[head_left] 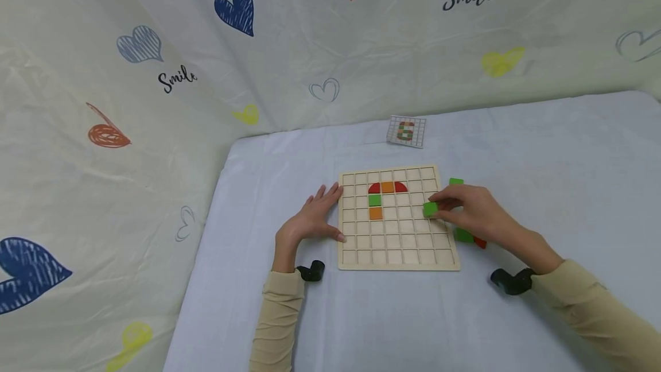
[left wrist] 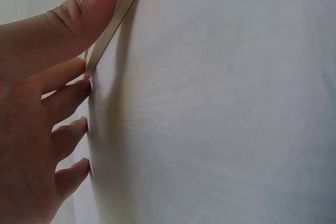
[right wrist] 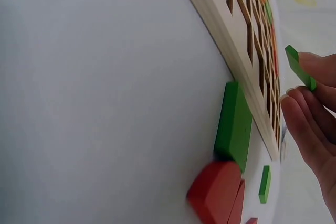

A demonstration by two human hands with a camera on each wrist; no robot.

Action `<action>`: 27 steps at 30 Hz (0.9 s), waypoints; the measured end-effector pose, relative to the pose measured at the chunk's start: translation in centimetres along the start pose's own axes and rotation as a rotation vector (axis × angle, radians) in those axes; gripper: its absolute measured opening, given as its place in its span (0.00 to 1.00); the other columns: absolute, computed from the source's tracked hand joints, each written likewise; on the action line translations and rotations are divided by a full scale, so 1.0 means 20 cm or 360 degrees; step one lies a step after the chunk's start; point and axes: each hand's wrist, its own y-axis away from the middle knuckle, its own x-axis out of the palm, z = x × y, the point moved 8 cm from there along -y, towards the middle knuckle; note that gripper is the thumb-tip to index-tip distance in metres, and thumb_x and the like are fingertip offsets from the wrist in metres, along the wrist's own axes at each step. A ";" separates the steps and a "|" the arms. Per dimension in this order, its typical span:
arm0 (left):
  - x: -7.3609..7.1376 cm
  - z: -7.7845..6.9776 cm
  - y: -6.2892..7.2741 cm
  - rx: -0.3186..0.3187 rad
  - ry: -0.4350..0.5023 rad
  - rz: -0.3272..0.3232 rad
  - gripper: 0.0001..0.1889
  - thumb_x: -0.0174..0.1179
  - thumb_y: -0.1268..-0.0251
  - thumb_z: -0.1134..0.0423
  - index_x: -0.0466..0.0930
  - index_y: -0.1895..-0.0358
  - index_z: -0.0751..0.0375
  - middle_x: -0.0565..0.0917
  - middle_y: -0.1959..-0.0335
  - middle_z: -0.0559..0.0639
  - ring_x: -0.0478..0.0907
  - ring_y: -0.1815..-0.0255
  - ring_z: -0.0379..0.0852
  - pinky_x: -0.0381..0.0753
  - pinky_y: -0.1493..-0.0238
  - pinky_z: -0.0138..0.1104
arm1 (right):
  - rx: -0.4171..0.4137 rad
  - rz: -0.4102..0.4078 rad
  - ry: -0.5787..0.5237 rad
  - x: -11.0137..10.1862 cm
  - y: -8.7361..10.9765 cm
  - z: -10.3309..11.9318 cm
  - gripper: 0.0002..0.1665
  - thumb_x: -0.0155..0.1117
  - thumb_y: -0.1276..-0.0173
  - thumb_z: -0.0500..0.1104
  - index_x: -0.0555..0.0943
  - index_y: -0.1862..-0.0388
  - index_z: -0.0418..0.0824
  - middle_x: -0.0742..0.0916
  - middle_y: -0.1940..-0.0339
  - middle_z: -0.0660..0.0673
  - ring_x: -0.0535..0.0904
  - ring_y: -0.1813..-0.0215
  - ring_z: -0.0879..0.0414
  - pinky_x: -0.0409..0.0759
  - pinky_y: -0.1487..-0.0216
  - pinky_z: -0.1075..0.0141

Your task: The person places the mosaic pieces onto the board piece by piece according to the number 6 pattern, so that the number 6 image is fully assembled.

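A wooden grid board (head_left: 397, 254) lies on the white-covered table. Set in its squares are red quarter-round tiles (head_left: 400, 187), orange square tiles (head_left: 375, 213) and a green square tile (head_left: 374, 200). Between thumb and fingers, my right hand (head_left: 472, 211) pinches another green square tile (head_left: 430, 209) over the board's right side; the right wrist view shows this tile tilted above the board. My left hand (head_left: 310, 220) rests with spread fingers at the board's left edge, thumb and fingertip touching the rim (left wrist: 113, 27).
Loose green tiles (right wrist: 234, 124) and red tiles (right wrist: 215, 192) lie right of the board, partly beneath my right hand. Behind the board lies a small pattern card (head_left: 407, 131). A printed cloth (head_left: 289, 45) hangs at the table's back and left.
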 end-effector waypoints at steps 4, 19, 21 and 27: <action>-0.01 0.00 0.00 -0.0004 0.0007 -0.0002 0.63 0.81 0.49 0.55 0.44 0.15 0.50 0.41 0.13 0.42 0.29 0.13 0.48 0.33 0.14 0.46 | -0.0050 -0.0012 -0.0035 0.03 -0.03 0.04 0.19 0.81 0.44 0.36 0.88 0.53 0.35 0.90 0.61 0.45 0.86 0.62 0.55 0.88 0.57 0.62; -0.01 0.00 0.00 -0.0007 0.0015 0.0002 0.63 0.81 0.49 0.54 0.43 0.15 0.50 0.41 0.13 0.42 0.29 0.13 0.48 0.33 0.14 0.47 | 0.0037 0.0069 -0.0035 0.13 -0.13 0.08 0.19 0.80 0.41 0.39 0.88 0.51 0.33 0.90 0.61 0.44 0.82 0.61 0.54 0.85 0.58 0.68; -0.01 0.01 0.00 -0.0006 0.0012 0.0002 0.63 0.81 0.49 0.54 0.43 0.15 0.49 0.41 0.13 0.42 0.29 0.13 0.47 0.33 0.14 0.46 | 0.0046 0.0080 -0.0014 0.14 -0.13 0.09 0.19 0.80 0.40 0.39 0.88 0.51 0.33 0.90 0.61 0.43 0.82 0.61 0.54 0.86 0.57 0.65; 0.00 0.01 -0.01 -0.0005 0.0004 0.0003 0.63 0.81 0.49 0.54 0.44 0.15 0.49 0.41 0.13 0.41 0.29 0.13 0.47 0.33 0.14 0.46 | -0.0004 0.0099 -0.0017 0.16 -0.15 0.12 0.18 0.79 0.40 0.37 0.87 0.52 0.32 0.89 0.62 0.44 0.81 0.62 0.54 0.85 0.58 0.62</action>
